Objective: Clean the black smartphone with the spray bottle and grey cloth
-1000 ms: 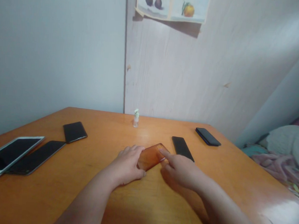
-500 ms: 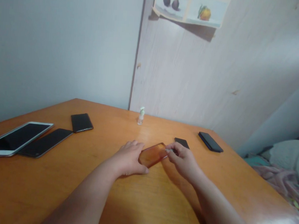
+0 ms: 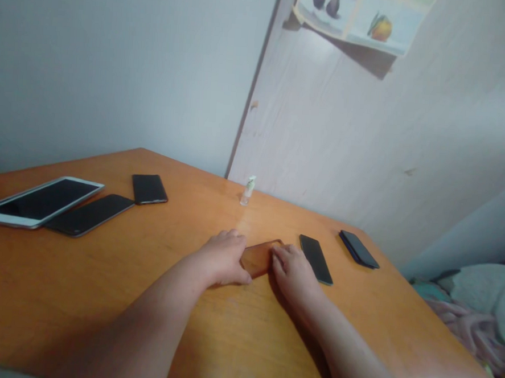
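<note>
A clear amber phone case [image 3: 257,259] lies on the wooden table in front of me, at a slant. My left hand [image 3: 227,260] grips its left end, thumb along the near edge and fingers along the far edge. Over the case's right end rests my right hand [image 3: 292,268], its fingers curled and pressed together. Whatever may be under those fingertips is hidden. Just to the right of this hand lies a dark phone [image 3: 316,260], flat on the table.
On the left lie a white-framed tablet [image 3: 42,199], a large black phone [image 3: 90,215] and a smaller black device [image 3: 150,189]. A small pump bottle [image 3: 248,191] stands near the back edge. A dark blue folded case [image 3: 359,249] sits at the right edge, beside heaped bedding [image 3: 480,300].
My right hand has moved left and down onto the case's right end, uncovering more of the dark phone. The left hand keeps its grip. The camera view has tilted and shifted.
</note>
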`<state>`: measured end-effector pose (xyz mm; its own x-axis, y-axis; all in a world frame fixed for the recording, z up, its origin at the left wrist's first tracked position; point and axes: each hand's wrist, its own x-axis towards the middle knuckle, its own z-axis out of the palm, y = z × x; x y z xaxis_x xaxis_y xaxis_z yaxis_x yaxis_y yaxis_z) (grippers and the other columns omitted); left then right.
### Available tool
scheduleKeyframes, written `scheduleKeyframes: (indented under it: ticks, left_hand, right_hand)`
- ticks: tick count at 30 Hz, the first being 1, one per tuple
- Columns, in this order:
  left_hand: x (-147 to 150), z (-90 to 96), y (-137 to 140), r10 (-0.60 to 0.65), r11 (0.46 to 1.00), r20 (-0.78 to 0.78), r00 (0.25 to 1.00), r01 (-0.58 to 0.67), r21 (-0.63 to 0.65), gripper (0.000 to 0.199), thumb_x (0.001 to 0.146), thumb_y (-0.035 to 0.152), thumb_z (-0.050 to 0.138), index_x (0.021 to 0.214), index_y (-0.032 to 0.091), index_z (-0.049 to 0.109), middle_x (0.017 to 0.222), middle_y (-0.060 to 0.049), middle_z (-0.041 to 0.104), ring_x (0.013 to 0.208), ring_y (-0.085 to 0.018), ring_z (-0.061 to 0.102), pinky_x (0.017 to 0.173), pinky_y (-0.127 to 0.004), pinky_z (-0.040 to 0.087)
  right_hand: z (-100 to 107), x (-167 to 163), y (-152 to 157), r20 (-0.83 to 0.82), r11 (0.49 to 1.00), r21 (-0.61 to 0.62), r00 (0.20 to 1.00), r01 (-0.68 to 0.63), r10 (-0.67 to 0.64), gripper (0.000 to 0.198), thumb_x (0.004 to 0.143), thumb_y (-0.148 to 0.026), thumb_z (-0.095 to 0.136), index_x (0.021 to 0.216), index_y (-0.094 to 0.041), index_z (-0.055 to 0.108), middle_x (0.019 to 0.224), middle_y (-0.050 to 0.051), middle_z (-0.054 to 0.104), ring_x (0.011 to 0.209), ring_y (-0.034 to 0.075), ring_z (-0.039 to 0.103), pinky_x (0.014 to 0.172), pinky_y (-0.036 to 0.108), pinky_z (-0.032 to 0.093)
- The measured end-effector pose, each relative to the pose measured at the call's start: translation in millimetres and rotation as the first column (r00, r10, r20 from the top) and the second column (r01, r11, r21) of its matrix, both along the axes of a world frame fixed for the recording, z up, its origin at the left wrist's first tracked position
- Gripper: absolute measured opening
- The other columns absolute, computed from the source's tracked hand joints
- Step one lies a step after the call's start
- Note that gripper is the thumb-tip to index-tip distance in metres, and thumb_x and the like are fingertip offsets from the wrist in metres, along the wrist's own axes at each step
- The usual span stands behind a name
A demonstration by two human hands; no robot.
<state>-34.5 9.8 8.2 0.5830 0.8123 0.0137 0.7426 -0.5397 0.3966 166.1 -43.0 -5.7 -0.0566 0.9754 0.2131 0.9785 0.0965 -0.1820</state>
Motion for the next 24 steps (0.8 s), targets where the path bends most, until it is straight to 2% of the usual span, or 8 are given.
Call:
scheduleKeyframes:
  ticks: [5,8,11,13,16,20,24]
  left_hand:
    - [1.3,-0.9,-0.9,0.011,1.000,0.001,1.000,-0.011,0.016,0.048,0.059,0.052,0.072,0.095,0.021,0.064,0.106,-0.010,0.060,0.102,-0.031,0.058,0.083,-0.038,0.049]
    - [1.0,-1.2,-1.1,0.012,1.000,0.002,1.000,-0.012,0.012,0.049,0.058,0.051,0.072,0.095,0.020,0.064,0.107,-0.010,0.060,0.104,-0.032,0.058,0.084,-0.039,0.050]
    - [0.4,-1.7,-0.8,0.006,1.000,0.009,1.000,-0.006,0.017,0.050,0.058,0.053,0.072,0.095,0.020,0.065,0.108,-0.011,0.060,0.103,-0.033,0.059,0.084,-0.040,0.050]
    - [0.3,-2.3,-0.6,0.004,1.000,0.011,1.000,-0.004,0.019,0.050,0.059,0.053,0.071,0.095,0.020,0.065,0.108,-0.011,0.060,0.103,-0.033,0.059,0.084,-0.040,0.050]
    - [0.6,-2.1,-0.7,0.003,1.000,0.000,1.000,-0.003,0.023,0.050,0.059,0.053,0.071,0.095,0.020,0.065,0.108,-0.011,0.060,0.103,-0.032,0.058,0.086,-0.040,0.049]
    - [1.6,0.9,-1.7,0.000,1.000,-0.008,1.000,0.000,0.014,0.051,0.059,0.051,0.071,0.098,0.019,0.065,0.107,-0.012,0.061,0.103,-0.032,0.058,0.087,-0.040,0.049]
    - [2.2,4.6,-3.1,-0.005,1.000,-0.010,1.000,0.006,0.021,0.052,0.060,0.051,0.071,0.099,0.018,0.066,0.108,-0.013,0.061,0.104,-0.033,0.059,0.087,-0.041,0.050]
  right_hand:
    - [9.1,-17.4,-14.5,0.129,0.991,-0.065,0.984,-0.114,0.122,0.031,0.091,-0.014,0.044,0.109,-0.016,0.070,0.111,0.012,0.068,0.105,0.025,0.055,0.095,0.035,0.041]
    - [7.2,-21.3,-17.8,0.084,0.980,-0.082,0.979,-0.180,0.187,0.031,0.091,-0.012,0.044,0.103,-0.018,0.072,0.111,0.010,0.069,0.105,0.024,0.056,0.093,0.035,0.042]
    - [1.2,-17.6,-15.9,-0.027,0.975,-0.039,0.975,-0.220,0.219,0.031,0.089,-0.010,0.046,0.100,-0.021,0.073,0.105,0.006,0.071,0.098,0.022,0.058,0.089,0.033,0.045]
    - [-2.7,-12.4,-13.1,-0.109,0.978,0.015,0.972,-0.206,0.207,0.031,0.089,-0.011,0.047,0.103,-0.022,0.072,0.099,0.005,0.070,0.094,0.020,0.059,0.086,0.032,0.046]
    - [-5.8,-3.4,-8.4,-0.187,0.992,0.084,0.976,-0.095,0.109,0.026,0.090,-0.017,0.049,0.105,-0.022,0.071,0.094,0.005,0.065,0.088,0.018,0.060,0.080,0.029,0.046]
    - [-5.4,4.2,-1.8,-0.143,0.998,0.026,0.988,0.055,-0.051,0.021,0.091,-0.027,0.054,0.099,-0.020,0.073,0.085,0.004,0.057,0.079,0.018,0.059,0.072,0.029,0.044]
    - [-4.7,-1.4,1.9,-0.124,1.000,-0.025,0.992,0.006,-0.009,0.021,0.092,-0.022,0.051,0.091,-0.018,0.073,0.085,0.005,0.058,0.080,0.017,0.058,0.074,0.028,0.044]
